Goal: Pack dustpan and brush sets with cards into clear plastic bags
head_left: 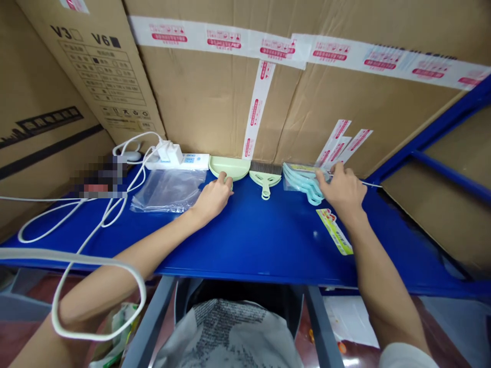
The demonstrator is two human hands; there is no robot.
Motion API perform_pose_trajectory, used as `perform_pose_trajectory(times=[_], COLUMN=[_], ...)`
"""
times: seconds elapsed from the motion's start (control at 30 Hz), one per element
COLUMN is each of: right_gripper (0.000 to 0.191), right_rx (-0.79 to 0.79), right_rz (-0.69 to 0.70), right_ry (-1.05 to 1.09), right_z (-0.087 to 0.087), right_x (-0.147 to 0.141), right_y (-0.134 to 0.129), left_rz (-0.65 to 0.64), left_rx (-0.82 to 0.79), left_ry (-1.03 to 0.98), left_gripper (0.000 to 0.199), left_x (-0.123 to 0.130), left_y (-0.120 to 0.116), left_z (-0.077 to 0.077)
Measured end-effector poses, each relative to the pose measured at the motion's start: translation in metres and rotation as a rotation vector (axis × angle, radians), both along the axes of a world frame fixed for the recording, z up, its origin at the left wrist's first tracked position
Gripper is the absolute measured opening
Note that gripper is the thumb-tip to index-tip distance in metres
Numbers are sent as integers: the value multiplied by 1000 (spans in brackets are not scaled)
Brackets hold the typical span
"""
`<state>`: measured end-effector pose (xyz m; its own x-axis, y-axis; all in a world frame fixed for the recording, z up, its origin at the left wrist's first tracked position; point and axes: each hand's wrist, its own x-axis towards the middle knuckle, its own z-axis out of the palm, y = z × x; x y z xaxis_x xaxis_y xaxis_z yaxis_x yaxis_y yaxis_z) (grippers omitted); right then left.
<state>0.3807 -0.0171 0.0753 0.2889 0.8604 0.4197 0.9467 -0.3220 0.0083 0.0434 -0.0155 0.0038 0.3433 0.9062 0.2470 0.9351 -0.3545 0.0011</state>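
Observation:
My left hand [215, 198] is closed around the handle of a pale green dustpan [230, 166], which lies at the back of the blue table. Beside it rests a small matching brush [265, 179] with dark bristles, its handle toward me. Further right is a clear-wrapped pack of light blue plastic pieces [303, 181], stacked and curved, perhaps hangers. At this pack's right end is my right hand [343, 189], thumb and fingers bent over its edge; the fingertips are partly hidden. A yellow-green printed card [334, 232] lies on the table near my right wrist.
Clear plastic bags [169, 190] lie left of the dustpan, before a white power strip [194, 161] with plugs. White cables [111, 204] loop over the left side and hang past the front edge. Cardboard [215, 102] walls the back; a blue metal frame [452, 174] stands right.

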Motion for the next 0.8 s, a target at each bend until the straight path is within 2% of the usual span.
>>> perform_pose_trajectory(times=[0.13,0.37,0.5,0.6,0.63,0.7,0.8], right_gripper=[72,72,68,67,67,67,68], right_rx=[-30,-210,-248,-248,-248,-252,-263], right_rz=[15,9,20,8,9,14,25], right_ry=[4,52,53,45,46,48,51], right_z=[-15,-32,-37,-37,-37,-36,-35], right_x=[0,-9,-5,-5,-6,-6,-5], right_y=[-4,4,10,12,12,12,12], left_rz=[22,14,39,57,32,-106,-413], left_rx=[-21,-19,-24,68,123,199,117], left_ry=[-55,-137,-124,-61,-46,-52,-161], left_gripper=[25,33,38,40,39,36,34], left_x=[0,-1,-1,0,2,7,20], left_y=[1,4,3,-2,-5,-10,-16], left_z=[-4,-4,-2,0,1,0,-8])
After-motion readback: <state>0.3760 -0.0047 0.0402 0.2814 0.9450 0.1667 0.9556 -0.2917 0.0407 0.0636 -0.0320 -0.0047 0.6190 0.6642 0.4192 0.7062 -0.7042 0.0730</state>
